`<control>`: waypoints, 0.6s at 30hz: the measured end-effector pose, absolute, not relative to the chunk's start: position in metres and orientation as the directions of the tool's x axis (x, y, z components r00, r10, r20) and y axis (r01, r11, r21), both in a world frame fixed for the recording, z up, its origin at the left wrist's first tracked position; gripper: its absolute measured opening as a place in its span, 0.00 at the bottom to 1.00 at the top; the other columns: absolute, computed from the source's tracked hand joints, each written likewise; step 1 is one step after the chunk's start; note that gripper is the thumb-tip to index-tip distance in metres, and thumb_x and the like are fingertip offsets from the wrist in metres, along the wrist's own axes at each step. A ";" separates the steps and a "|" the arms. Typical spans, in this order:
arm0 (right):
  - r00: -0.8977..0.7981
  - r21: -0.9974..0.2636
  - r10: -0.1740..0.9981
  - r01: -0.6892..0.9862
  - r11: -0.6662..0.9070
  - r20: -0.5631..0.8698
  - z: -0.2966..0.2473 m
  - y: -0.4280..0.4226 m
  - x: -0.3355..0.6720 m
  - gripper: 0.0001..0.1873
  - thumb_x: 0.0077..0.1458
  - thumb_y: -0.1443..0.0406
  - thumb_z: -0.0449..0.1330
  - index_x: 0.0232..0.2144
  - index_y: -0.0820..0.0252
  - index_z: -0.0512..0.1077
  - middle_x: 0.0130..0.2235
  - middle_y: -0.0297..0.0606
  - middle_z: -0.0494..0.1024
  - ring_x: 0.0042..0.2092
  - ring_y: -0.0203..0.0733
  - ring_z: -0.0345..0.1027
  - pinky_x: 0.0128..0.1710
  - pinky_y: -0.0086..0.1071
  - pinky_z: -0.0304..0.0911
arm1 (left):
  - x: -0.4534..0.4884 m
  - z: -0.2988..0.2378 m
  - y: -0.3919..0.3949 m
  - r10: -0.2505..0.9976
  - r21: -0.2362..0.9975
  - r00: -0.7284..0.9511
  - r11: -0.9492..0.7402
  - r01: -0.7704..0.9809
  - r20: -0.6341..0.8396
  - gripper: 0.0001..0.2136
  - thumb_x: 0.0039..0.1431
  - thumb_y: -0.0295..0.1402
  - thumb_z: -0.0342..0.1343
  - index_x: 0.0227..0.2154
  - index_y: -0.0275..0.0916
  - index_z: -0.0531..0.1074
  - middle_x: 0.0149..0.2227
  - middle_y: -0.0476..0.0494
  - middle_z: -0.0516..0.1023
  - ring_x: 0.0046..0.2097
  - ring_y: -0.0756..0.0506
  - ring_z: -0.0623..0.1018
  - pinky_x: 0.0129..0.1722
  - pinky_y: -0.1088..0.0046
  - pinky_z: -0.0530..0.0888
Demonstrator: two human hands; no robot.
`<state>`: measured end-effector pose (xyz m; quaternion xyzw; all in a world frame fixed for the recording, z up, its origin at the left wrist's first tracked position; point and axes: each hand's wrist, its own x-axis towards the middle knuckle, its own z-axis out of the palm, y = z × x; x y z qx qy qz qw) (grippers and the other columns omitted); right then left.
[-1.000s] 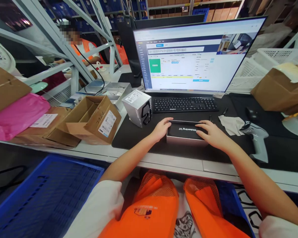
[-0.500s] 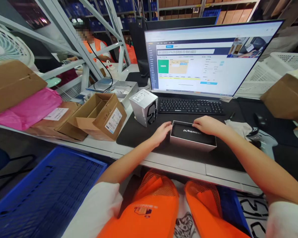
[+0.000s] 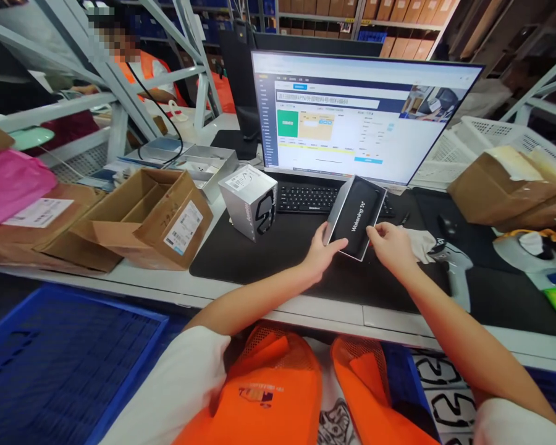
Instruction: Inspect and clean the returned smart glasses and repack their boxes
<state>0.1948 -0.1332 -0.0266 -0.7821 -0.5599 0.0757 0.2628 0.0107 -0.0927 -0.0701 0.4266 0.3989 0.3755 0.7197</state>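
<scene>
Flanking the keyboard: silver carton, left; scanner, nearer right. Tilted black-lined box overlaps it, clasped by left hand; right hand at box edge, grip unclear.

The person wears a bright orange vest with mesh panels and a small printed logo, over a white short-sleeved shirt bearing a black line drawing in front.
</scene>
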 end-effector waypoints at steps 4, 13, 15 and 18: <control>0.409 -0.610 0.846 0.782 -0.130 0.343 -0.024 -0.152 0.235 0.27 0.58 0.45 0.57 0.46 0.60 0.75 0.47 0.49 0.80 0.51 0.54 0.74 0.54 0.45 0.67 | -0.011 -0.066 -0.055 0.834 0.934 0.525 0.307 -0.184 -0.170 0.30 0.47 0.38 0.66 0.57 0.43 0.71 0.55 0.41 0.78 0.54 0.39 0.78 0.50 0.64 0.74; 0.080 -0.954 0.967 0.161 -0.251 -0.241 -0.034 -0.163 0.243 0.42 0.50 0.42 0.63 0.64 0.49 0.67 0.58 0.44 0.77 0.58 0.60 0.72 0.56 0.52 0.70 | -0.051 -0.035 -0.024 0.716 0.981 0.675 0.188 0.055 -0.175 0.17 0.52 0.39 0.59 0.44 0.39 0.79 0.42 0.43 0.81 0.44 0.41 0.79 0.46 0.65 0.75; 0.121 -0.957 0.952 0.041 -0.287 -0.280 -0.039 -0.160 0.229 0.46 0.47 0.46 0.68 0.66 0.48 0.63 0.58 0.42 0.77 0.56 0.59 0.74 0.56 0.53 0.71 | -0.054 -0.028 -0.029 0.751 0.991 0.651 0.025 0.133 -0.106 0.18 0.53 0.38 0.61 0.47 0.39 0.79 0.48 0.42 0.80 0.50 0.39 0.78 0.53 0.61 0.74; 0.220 -0.950 0.926 -0.128 -0.284 -0.306 -0.047 -0.156 0.220 0.44 0.42 0.50 0.72 0.62 0.50 0.68 0.53 0.42 0.80 0.51 0.59 0.77 0.53 0.55 0.73 | -0.063 -0.020 -0.047 0.806 0.964 0.590 -0.196 0.178 0.055 0.21 0.58 0.41 0.62 0.53 0.40 0.76 0.58 0.37 0.74 0.56 0.37 0.76 0.62 0.58 0.68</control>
